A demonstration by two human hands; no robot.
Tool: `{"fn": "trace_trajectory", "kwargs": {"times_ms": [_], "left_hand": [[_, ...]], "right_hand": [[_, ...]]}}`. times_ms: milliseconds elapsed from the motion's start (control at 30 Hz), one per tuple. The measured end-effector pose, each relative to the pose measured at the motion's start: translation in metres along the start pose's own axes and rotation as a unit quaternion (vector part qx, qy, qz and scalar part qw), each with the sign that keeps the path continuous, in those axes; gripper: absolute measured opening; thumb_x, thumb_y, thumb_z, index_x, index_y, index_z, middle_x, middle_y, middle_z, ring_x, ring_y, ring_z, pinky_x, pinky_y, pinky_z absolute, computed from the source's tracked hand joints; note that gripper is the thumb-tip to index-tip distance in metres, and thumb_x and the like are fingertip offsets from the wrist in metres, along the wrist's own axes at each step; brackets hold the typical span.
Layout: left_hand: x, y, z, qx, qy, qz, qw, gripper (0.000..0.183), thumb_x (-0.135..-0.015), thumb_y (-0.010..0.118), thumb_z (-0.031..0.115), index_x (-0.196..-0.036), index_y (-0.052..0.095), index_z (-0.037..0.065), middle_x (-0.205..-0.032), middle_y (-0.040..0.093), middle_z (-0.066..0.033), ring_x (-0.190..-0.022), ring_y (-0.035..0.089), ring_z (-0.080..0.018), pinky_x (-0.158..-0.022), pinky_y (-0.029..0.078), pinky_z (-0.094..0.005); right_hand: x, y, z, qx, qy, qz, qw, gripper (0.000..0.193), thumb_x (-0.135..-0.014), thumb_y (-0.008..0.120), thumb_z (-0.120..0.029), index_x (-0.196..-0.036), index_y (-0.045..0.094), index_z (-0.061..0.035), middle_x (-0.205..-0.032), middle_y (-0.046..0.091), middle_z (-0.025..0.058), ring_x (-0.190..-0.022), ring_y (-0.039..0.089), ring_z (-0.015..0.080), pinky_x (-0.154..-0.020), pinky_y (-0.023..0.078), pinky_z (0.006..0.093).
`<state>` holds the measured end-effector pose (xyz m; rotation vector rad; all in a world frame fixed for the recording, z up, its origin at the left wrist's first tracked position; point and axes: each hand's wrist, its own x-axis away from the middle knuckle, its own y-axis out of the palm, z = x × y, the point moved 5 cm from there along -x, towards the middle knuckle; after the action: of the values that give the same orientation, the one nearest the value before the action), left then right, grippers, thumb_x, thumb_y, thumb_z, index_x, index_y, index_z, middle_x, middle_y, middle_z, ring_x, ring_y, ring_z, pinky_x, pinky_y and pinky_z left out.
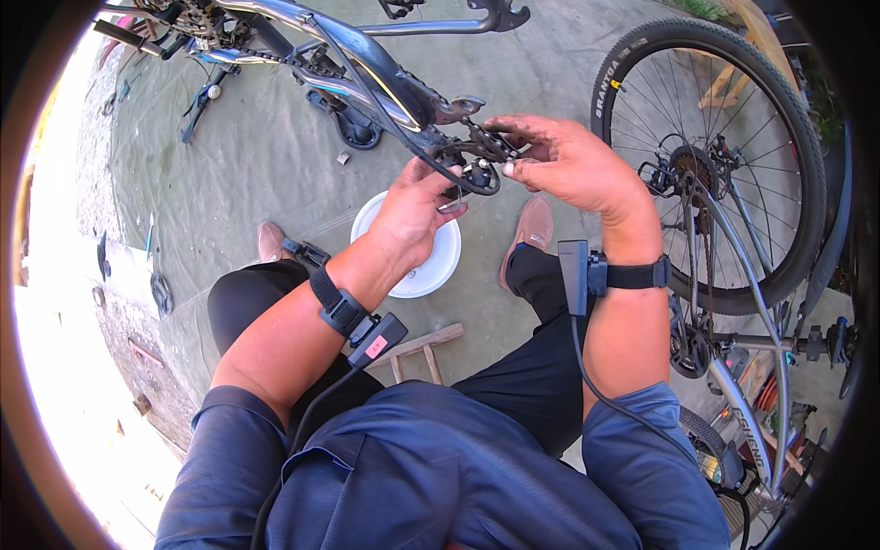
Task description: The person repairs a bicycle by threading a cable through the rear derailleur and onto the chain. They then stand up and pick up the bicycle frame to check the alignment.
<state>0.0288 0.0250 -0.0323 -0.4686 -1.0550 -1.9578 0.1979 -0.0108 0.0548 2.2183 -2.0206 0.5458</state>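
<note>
A silver-blue bicycle frame without a rear wheel in its dropout reaches in from the upper left. At its near end hangs a black rear derailleur, with a looped black cable housing beside it. My left hand is closed on the derailleur's near side, thumb and fingers around it. From the right, my right hand pinches the derailleur's cage end, its fingers dark with grease. What exactly lies between the right fingertips is partly hidden. Below both hands stands a white basin.
Another bicycle stands at right, with its knobby black tyre and grey frame close to my right arm. A wooden stool or frame shows between my legs. Loose parts lie on the green ground sheet, including a black saddle-like piece.
</note>
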Motion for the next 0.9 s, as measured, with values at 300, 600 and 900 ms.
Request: {"fn": "trace_trajectory", "kwargs": {"times_ms": [300,600,900], "left_hand": [[-0.004,-0.003,0.024,-0.034,0.106,0.018,0.994,0.045,-0.085,0.057,0.001,-0.129,0.049,0.008,-0.108,0.059,-0.0012,-0.08,0.053,-0.0081,-0.066,0.042,-0.0251],[-0.01,-0.006,0.034,-0.043,0.165,0.017,0.985,0.044,-0.082,0.06,-0.005,-0.123,0.052,0.009,-0.121,0.053,-0.002,-0.092,0.053,-0.0105,-0.072,0.042,-0.0266],[-0.014,-0.005,0.035,-0.063,0.216,0.014,0.974,0.046,-0.082,0.062,-0.004,-0.125,0.052,0.008,-0.123,0.052,-0.0015,-0.092,0.052,-0.0109,-0.075,0.042,-0.0271]], "right_hand": [[-0.001,0.002,-0.001,-0.029,0.036,0.027,0.999,0.04,-0.083,0.067,-0.01,-0.122,0.058,-0.0053,-0.1,0.064,0.005,-0.073,0.053,0.0078,-0.059,0.045,0.0238],[-0.001,0.001,-0.005,-0.028,0.053,0.036,0.998,0.039,-0.085,0.07,-0.012,-0.121,0.058,-0.0041,-0.1,0.062,0.0033,-0.078,0.053,0.0067,-0.061,0.046,0.0235],[-0.014,0.011,0.003,0.123,-0.019,0.1,0.987,0.033,-0.085,0.069,-0.019,-0.111,0.061,0.0008,-0.085,0.063,0.0061,-0.068,0.052,0.0106,-0.057,0.044,0.0276]]}}
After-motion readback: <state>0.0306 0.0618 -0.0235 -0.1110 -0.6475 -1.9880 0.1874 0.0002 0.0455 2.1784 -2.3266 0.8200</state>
